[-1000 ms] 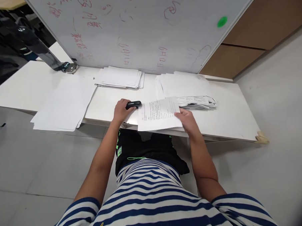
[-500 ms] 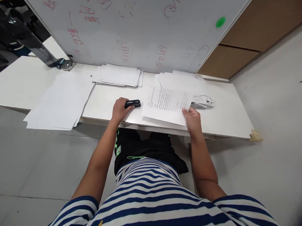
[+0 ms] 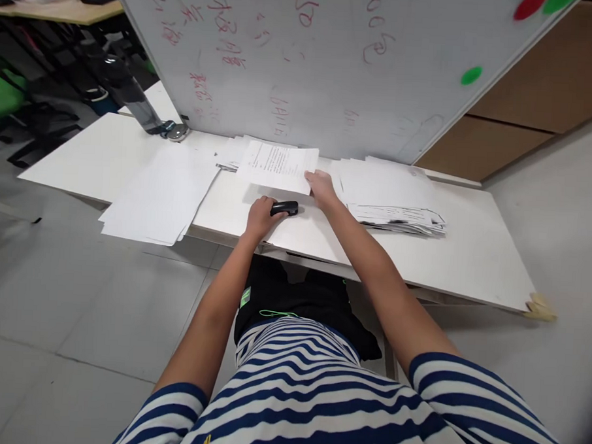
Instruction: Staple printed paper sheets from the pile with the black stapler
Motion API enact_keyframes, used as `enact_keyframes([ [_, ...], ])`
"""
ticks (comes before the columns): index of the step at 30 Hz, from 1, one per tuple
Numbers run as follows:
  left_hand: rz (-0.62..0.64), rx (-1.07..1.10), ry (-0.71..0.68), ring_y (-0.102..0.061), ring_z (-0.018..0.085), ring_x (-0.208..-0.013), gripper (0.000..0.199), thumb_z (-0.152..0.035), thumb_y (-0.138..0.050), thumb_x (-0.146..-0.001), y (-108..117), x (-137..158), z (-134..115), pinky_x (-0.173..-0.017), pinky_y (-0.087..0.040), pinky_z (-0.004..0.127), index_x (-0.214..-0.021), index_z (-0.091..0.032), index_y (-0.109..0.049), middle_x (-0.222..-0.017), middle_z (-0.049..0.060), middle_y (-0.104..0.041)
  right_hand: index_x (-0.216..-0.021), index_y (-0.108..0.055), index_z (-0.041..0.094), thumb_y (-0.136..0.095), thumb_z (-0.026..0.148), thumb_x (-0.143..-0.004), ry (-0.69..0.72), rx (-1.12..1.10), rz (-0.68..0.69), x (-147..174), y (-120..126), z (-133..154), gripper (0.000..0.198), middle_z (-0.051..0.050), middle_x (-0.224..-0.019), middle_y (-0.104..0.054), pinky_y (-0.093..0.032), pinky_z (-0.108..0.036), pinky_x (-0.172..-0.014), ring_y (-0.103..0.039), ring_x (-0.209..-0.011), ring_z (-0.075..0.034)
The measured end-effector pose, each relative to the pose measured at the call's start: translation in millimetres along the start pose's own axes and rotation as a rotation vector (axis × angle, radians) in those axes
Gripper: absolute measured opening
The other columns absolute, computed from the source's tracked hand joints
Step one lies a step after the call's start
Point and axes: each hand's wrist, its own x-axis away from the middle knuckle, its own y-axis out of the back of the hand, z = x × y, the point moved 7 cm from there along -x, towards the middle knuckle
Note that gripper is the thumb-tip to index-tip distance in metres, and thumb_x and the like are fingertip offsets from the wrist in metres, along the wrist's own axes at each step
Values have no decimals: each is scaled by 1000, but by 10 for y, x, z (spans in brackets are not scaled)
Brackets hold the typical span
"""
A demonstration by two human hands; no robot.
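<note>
My left hand [image 3: 263, 217] is closed around the back end of a black stapler [image 3: 285, 208] near the table's front edge. Between thumb and fingers, my right hand [image 3: 321, 187] pinches the right edge of a printed sheet of paper [image 3: 281, 166]. The sheet is tilted above the back of the table, over a paper stack [image 3: 226, 155] that it mostly covers. Whether it is one sheet or a few, I cannot tell. Right of my right hand lies a larger, uneven stack of papers [image 3: 388, 187], partly behind my forearm.
White sheets [image 3: 157, 193] overhang the front edge of the white table [image 3: 485, 256] at left. A whiteboard [image 3: 322, 72] with red writing stands along the back. A dark transparent bottle-like object [image 3: 134, 100] leans at back left. Tape [image 3: 540, 308] covers the right front corner.
My right hand has carried the printed sheet leftward and back, from beside the right stack to over the back stack. My left hand stays on the stapler. The camera view has shifted.
</note>
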Motion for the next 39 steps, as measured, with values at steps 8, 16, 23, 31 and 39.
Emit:
enact_keyframes([
  [8,0,7,3,-58,29,-102,30,-43,-70,-87,51,40,-52,-88,-47,41,-104,-20,-62,-106,11,-63,-156,-23,20,-63,51,-86,152,305,-67,-348,-252,125,86,-18,-160,-35,-32,-58,-119,-30,-151,-30],
  [16,-30,13,-18,-59,30,-104,29,-43,-71,-86,31,16,-15,-88,-48,42,-104,-21,-62,-106,10,-63,-147,-46,26,-42,41,-98,519,1044,-258,653,643,291,52,-7,-170,-20,-9,-64,-125,-2,-159,-32],
  [23,-50,41,-6,-59,29,-101,29,-42,-72,-84,31,0,4,-84,-48,42,-102,-23,-60,-104,9,-63,-152,-40,20,-49,57,-92,115,1175,-407,878,1619,-96,71,-18,-164,-35,-13,-74,-118,-24,-154,-39],
  [31,-70,42,7,-59,28,-102,29,-42,-72,-84,63,32,-24,-86,-48,41,-102,-23,-60,-105,8,-62,-143,-53,19,-36,50,-101,245,1149,-554,1002,1572,-296,55,-15,-160,-42,-11,-65,-123,-31,-153,-30],
  [39,-67,62,34,-59,29,-105,29,-40,-74,-83,70,29,-26,-87,-48,43,-102,-23,-60,-107,9,-62,-138,-58,22,-45,50,-98,357,1161,-563,1051,1573,-339,51,-14,-156,-48,-11,-68,-121,-37,-149,-31],
])
